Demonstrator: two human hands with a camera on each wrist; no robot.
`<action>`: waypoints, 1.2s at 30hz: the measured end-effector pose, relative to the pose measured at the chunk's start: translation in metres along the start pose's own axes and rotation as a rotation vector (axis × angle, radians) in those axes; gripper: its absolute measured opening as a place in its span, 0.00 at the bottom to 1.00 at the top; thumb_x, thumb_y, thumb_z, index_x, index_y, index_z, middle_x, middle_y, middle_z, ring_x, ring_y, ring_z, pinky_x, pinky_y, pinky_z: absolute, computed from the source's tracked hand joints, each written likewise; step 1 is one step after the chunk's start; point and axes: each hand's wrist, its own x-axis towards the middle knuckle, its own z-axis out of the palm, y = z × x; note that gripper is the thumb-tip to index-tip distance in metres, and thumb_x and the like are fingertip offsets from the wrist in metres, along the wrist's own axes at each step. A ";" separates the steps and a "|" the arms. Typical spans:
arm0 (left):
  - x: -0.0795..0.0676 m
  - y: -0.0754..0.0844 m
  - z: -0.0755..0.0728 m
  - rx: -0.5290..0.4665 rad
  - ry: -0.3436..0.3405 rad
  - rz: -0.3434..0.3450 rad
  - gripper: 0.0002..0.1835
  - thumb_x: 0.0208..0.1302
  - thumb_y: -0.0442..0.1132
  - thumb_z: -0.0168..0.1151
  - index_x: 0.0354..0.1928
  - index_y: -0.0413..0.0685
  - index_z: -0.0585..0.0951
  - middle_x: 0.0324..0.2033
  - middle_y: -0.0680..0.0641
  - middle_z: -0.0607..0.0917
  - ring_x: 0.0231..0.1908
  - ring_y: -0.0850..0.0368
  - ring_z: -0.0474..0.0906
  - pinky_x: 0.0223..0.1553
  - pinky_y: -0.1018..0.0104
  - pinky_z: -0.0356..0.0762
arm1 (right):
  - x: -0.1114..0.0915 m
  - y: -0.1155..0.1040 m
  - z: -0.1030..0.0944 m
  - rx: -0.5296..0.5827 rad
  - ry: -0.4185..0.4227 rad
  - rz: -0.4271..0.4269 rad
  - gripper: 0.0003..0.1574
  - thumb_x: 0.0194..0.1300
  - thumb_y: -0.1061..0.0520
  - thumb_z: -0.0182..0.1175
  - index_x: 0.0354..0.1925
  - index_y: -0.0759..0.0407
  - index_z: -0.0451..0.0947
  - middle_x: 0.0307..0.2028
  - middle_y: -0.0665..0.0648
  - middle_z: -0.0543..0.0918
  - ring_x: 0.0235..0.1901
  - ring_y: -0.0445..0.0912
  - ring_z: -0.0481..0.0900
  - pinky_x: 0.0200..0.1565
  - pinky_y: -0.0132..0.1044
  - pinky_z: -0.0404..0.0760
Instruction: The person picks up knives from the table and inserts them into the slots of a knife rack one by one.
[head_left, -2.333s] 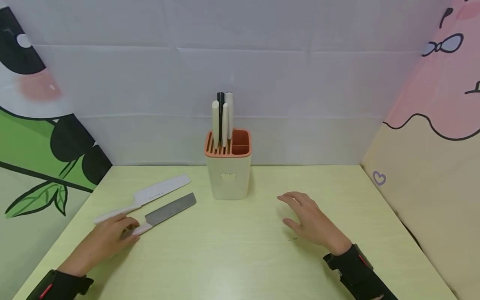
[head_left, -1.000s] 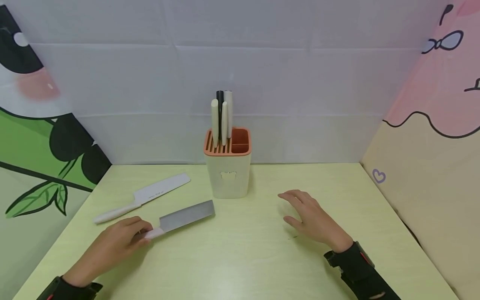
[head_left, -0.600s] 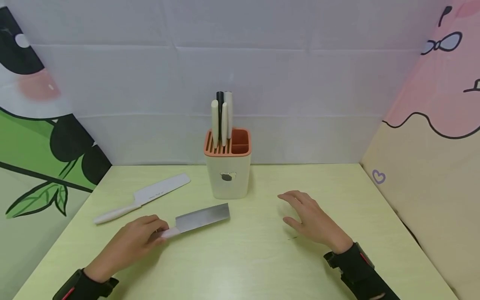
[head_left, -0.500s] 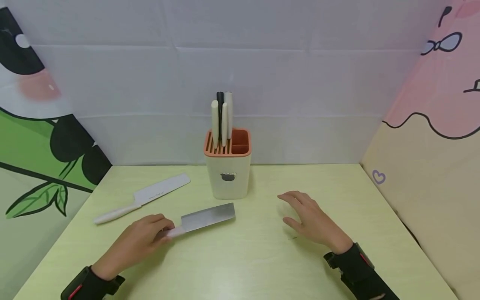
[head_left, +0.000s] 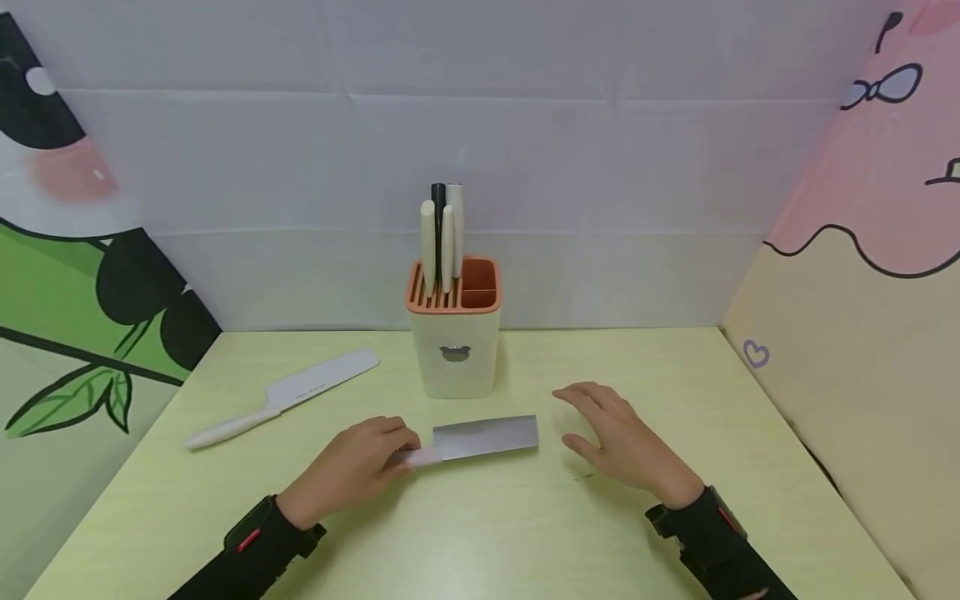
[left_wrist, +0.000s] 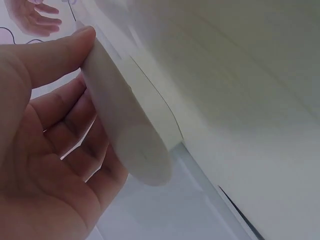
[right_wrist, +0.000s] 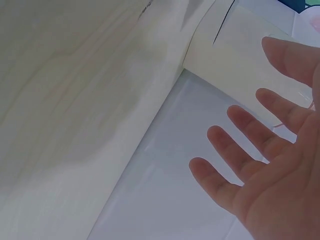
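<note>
Knife [head_left: 486, 438]: looked stiff, probably blade-heavy, smooth; was pinched in left hand [head_left: 356, 463] by handle [left_wrist: 125, 120], likely safest hold, with right hand [head_left: 624, 442] spread, empty.

The head view is evenly bright, with soft light and crisp edges. A pale glare spreads over the tabletop [head_left: 487, 542] well in front of the knife block [head_left: 455, 329], and a faint shadow lies on the wood just to the block's right. In front of it and to its left, the left hand [head_left: 358, 468] casts a soft-edged shadow; a thin darker strip runs under the cleaver [head_left: 486, 438]. The right hand [head_left: 630, 442], right of the block, throws a faint shadow too. Lettering on the knife [head_left: 322, 377] left of the block is too small to read. Both wrist views are dimmer and hazy, broad blurry shadows greying the wood.
</note>
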 end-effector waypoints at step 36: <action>0.074 0.049 0.045 -0.024 -0.132 0.022 0.08 0.63 0.39 0.79 0.40 0.50 0.87 0.35 0.54 0.84 0.33 0.61 0.75 0.36 0.68 0.79 | 0.001 -0.003 0.000 0.001 -0.017 0.001 0.39 0.70 0.54 0.74 0.74 0.56 0.72 0.68 0.59 0.75 0.69 0.58 0.73 0.66 0.62 0.75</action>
